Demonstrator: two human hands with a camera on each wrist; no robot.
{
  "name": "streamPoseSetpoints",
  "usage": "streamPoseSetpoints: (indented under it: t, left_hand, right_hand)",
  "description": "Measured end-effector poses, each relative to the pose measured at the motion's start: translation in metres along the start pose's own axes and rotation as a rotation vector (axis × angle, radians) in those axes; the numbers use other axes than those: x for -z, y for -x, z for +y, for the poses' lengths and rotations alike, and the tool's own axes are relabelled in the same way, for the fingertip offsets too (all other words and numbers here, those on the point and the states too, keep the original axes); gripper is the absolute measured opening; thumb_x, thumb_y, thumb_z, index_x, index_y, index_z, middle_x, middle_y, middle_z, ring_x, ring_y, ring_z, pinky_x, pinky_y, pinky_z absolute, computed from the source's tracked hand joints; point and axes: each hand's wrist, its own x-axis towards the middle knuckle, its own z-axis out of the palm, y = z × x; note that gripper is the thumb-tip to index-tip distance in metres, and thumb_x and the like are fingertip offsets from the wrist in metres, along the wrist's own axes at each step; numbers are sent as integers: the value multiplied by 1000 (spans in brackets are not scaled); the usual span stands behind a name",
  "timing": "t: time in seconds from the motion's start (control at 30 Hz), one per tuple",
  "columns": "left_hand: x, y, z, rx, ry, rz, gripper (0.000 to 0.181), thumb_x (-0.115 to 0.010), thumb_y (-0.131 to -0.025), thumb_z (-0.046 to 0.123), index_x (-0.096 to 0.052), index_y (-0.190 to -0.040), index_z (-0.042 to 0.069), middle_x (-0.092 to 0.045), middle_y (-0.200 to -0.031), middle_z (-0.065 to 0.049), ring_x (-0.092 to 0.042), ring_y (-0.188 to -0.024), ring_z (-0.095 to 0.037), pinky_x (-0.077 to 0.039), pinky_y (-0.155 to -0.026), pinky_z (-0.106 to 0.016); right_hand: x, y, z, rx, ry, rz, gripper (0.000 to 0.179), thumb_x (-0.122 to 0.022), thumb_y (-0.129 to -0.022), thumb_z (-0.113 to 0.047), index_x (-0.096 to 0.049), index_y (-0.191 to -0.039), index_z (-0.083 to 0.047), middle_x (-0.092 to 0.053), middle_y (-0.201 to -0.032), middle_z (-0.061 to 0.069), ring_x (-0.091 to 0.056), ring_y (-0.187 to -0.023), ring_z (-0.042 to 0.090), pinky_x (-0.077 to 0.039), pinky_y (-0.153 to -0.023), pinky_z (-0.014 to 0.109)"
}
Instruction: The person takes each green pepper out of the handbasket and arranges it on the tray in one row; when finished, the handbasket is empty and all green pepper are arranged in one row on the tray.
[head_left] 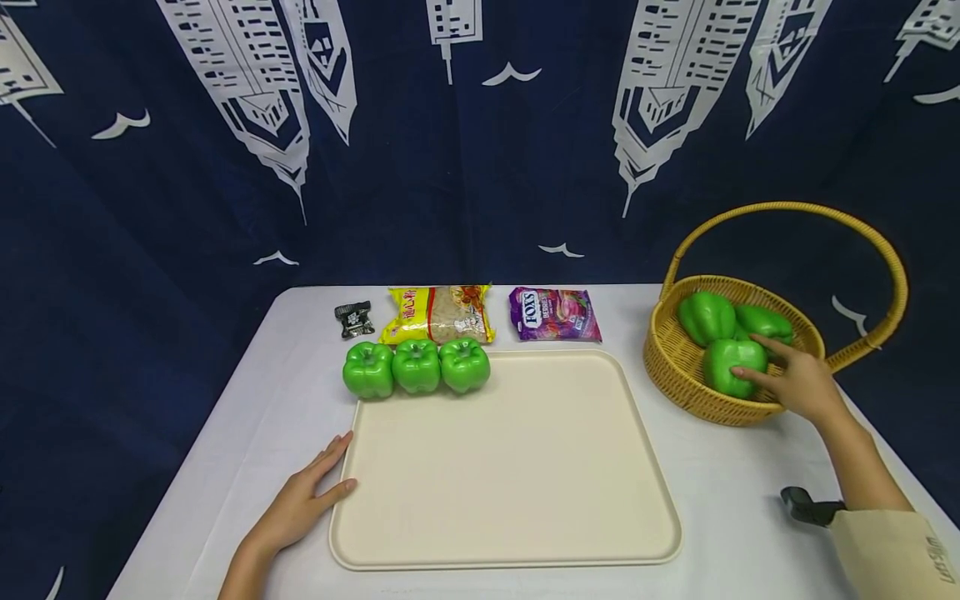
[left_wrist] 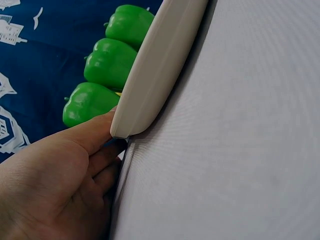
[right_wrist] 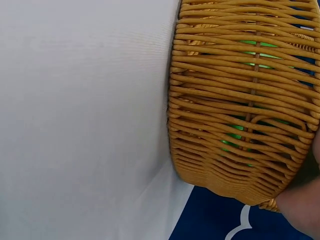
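Note:
My left hand (head_left: 298, 505) rests at the left edge of the cream tray (head_left: 510, 475), its fingers extended and touching the rim. In the left wrist view the thumb of that hand (left_wrist: 55, 175) meets the tray's corner (left_wrist: 155, 70). My right hand (head_left: 798, 379) reaches into the wicker basket (head_left: 701, 404), thumb and fingers round the front green bell pepper (head_left: 733, 367). Two more peppers (head_left: 707, 317) lie behind it. The right wrist view shows mostly the basket's woven side (right_wrist: 240, 110); the grip there is hidden. Three green bell peppers (head_left: 416, 367) stand in a row at the tray's far left corner.
Behind the tray lie a small black wrapped packet (head_left: 354, 319), a yellow food bag (head_left: 442, 314) and a purple FOX'S candy bag (head_left: 555, 314). The basket's tall handle (head_left: 787, 207) arches over it. A white cloth (head_left: 232, 467) covers the table; a dark patterned curtain (head_left: 465, 167) hangs behind.

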Motion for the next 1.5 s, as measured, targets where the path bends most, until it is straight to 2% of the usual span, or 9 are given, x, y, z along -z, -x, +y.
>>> streamPoseSetpoints:
  t: [0.17,0.47,0.73,0.93,1.03,1.13,1.23,1.37,1.5]
  left_hand:
    - [0,1,2,-1,40,5,64,-62,-88,35,-35,-143,15,-29,-146,-17,-24,-134,-36,-22,-101,-58]
    - [0,2,3,12,53,7,64,-61,-88,35,-36,-143,16,-29,-146,-17,-24,-134,-37,-21,-102,-59]
    - [-3,2,1,25,69,3,64,-61,-88,35,-35,-144,16,-27,-147,-19,-23,-134,-39,-19,-102,-61]
    - [-2,3,1,18,65,10,64,-61,-88,35,-36,-143,17,-28,-147,-18,-23,-134,-38,-20,-103,-60]
    - [-2,2,-1,17,59,6,64,-61,-88,36,-35,-144,17,-28,-147,-17,-23,-134,-38,-20,-102,-60]
    - [-2,1,-2,17,51,3,65,-61,-88,37,-34,-144,17,-27,-147,-17,-23,-134,-37,-21,-102,-60]
    - [-2,1,-1,18,48,5,65,-61,-88,36,-35,-144,17,-28,-147,-17,-23,-134,-37,-21,-102,-60]
    - [-2,2,1,15,48,10,64,-61,-88,35,-35,-144,16,-28,-146,-18,-24,-133,-38,-21,-102,-60]
    - [-1,2,1,15,48,11,64,-61,-88,35,-36,-143,16,-29,-146,-17,-24,-133,-39,-21,-102,-60]
  right_hand:
    - [-1,3,0,-35,-59,36,80,-66,-83,-44,-35,-138,5,-43,-116,45,-43,-100,59,-38,-75,66]
    - [-5,6,6,-6,-98,145,73,-71,-82,-34,-38,-140,-3,-44,-119,41,-43,-100,57,-36,-75,66]
    - [-6,6,8,40,-77,188,67,-74,-80,-28,-45,-131,4,-51,-109,36,-53,-89,51,-45,-67,55]
    - [-5,4,7,33,-74,182,67,-76,-77,-28,-47,-127,6,-52,-105,37,-57,-88,51,-51,-53,29]
    - [-5,5,6,19,-82,176,68,-76,-77,-28,-46,-128,6,-51,-107,38,-56,-90,52,-52,-55,29]
    - [-20,-7,38,9,-87,184,76,-76,-75,-38,-44,-132,2,-50,-112,36,-55,-93,52,-53,-59,38]
    - [-23,-9,46,-11,-95,170,83,-75,-74,-44,-40,-134,1,-48,-115,36,-53,-97,52,-53,-62,39]
    - [-12,1,16,-31,-102,141,79,-75,-77,-37,-37,-131,6,-45,-118,38,-50,-101,54,-49,-70,53]
    - [-18,-5,31,-17,-97,155,80,-76,-74,-39,-37,-132,1,-45,-128,29,-52,-103,49,-54,-65,39]
